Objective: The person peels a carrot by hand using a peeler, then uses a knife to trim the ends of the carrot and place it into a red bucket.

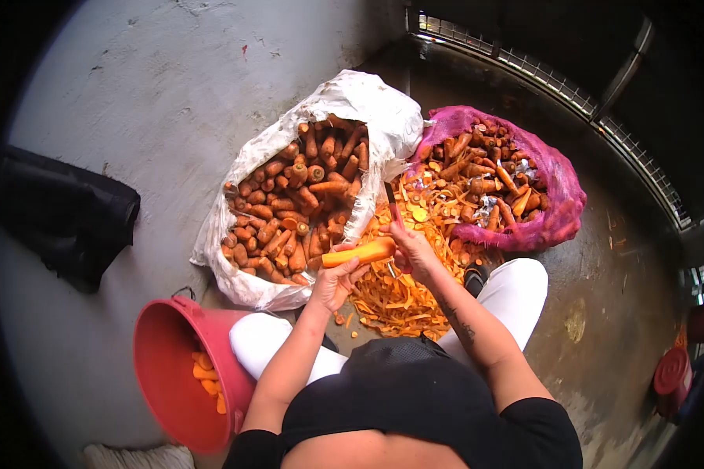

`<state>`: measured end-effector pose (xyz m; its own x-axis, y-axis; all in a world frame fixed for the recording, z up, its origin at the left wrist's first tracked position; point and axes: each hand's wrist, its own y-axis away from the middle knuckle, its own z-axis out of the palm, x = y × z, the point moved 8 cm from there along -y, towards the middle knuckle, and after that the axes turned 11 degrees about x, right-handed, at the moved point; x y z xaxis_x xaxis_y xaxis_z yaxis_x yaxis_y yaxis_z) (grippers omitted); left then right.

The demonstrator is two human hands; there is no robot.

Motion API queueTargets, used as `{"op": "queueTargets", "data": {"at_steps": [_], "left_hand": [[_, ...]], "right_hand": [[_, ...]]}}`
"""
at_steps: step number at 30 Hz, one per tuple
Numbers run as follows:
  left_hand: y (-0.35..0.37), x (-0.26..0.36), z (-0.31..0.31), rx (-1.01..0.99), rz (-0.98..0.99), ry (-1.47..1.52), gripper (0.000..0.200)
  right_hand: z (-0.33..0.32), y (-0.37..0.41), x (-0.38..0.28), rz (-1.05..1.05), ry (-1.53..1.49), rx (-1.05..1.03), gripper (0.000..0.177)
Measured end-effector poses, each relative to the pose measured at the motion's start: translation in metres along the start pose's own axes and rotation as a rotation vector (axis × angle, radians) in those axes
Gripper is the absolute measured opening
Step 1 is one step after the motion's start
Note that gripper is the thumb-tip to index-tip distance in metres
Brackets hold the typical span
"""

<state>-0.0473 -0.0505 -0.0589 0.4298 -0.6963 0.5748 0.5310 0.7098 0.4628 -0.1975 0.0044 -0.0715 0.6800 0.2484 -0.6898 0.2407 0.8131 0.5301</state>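
Carrot (360, 252) at the centre of the frame, lying almost level. I read its long axis as running left to right, with the right end tipped a little upward. It looks peeled: smooth and bright orange, cleaner than the dull brown ones in the white sack (368, 98) above it.

The left hand (335, 283) is closed round the carrot's left end from below. The right hand (416, 252) is closed on a thin tool (391, 205) that sticks up toward the top of the frame. I cannot tell whether it is a knife or a peeler, and the hand hides the carrot's right end.

A heap of peelings (399, 301) lies just below on the floor. A pink net bag (559, 195) at upper right holds more carrots. A red bucket (164, 352) at lower left shows a few orange pieces inside.
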Motion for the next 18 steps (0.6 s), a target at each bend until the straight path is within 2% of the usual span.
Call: {"op": "queueTargets", "data": {"at_steps": [1,3,6,8,11,12,13,15,16,17,18], "left_hand": [[0.008,-0.001,-0.004,0.004,-0.003,-0.052,0.024],[0.017,-0.003,-0.006,-0.018,-0.025,0.025,0.027],[0.027,-0.007,-0.003,-0.051,-0.027,0.101,0.034],[0.032,-0.011,0.001,-0.104,-0.072,0.164,0.05],[0.061,0.006,0.047,-0.306,-0.213,0.059,0.084],[0.062,0.007,0.049,-0.308,-0.23,-0.139,0.102],[0.065,0.01,0.057,-0.393,-0.262,-0.296,0.091],[0.062,0.009,0.064,-0.38,-0.201,-0.844,0.078],[0.059,0.006,0.074,-0.331,-0.147,-1.105,0.054],[0.048,0.006,0.074,-0.276,-0.017,-1.24,0.049],[0.035,0.006,0.071,-0.221,0.116,-1.369,0.044]], "right_hand": [[0.007,0.009,-0.008,-0.075,0.068,-0.035,0.037],[0.021,0.027,-0.018,-0.188,0.13,-0.1,0.037],[0.019,0.029,-0.01,-0.096,-0.007,-0.138,0.039],[0.013,0.03,-0.014,-0.138,-0.023,-0.159,0.04],[0.016,0.051,-0.038,-0.223,0.041,-0.269,0.038],[0.022,0.059,-0.045,-0.251,0.079,-0.324,0.037],[0.025,0.06,-0.044,-0.27,0.126,-0.36,0.037],[0.032,0.063,-0.036,-0.305,0.221,-0.433,0.037],[0.038,0.071,-0.038,-0.378,0.233,-0.432,0.036],[0.041,0.069,-0.031,-0.431,0.269,-0.476,0.039],[0.036,0.064,-0.032,-0.562,0.305,-0.387,0.038]]}}
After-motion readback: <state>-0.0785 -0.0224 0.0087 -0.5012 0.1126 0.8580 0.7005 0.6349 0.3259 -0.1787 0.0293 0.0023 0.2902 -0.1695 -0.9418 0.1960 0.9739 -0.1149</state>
